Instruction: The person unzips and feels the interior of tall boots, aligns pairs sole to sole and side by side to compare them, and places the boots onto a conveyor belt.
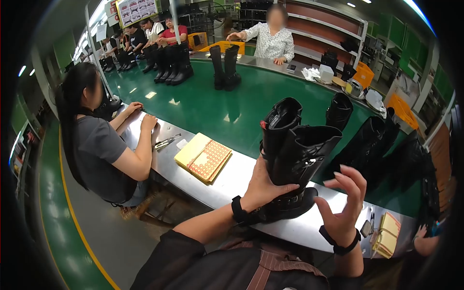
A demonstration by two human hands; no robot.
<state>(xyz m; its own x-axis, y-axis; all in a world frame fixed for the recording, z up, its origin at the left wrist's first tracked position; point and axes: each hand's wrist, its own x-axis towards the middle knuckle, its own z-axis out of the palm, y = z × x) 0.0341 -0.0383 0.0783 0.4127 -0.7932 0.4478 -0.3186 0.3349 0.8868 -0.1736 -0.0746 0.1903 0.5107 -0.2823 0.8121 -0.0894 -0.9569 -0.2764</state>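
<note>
Left hand [263, 186]: clasped round two black boots [302, 157], thumb across the nearer shaft, fingers hidden behind.
Right hand [347, 205]: spread wide near the nearer toe; contact unclear.
Black boots: roughly upright at the steel strip [239, 174].
Yellow stack [203, 157]: on the strip, left of them.
Green table [179, 104]: beyond, bearing more boots [227, 72].

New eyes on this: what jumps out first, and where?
First, the black boots front and centre, gripped by the left hand, with the right hand open just to their right. Then the broad green surface beyond, with more boots standing on it. The yellow stack also pops, on the steel ledge left of the held boots.
</note>
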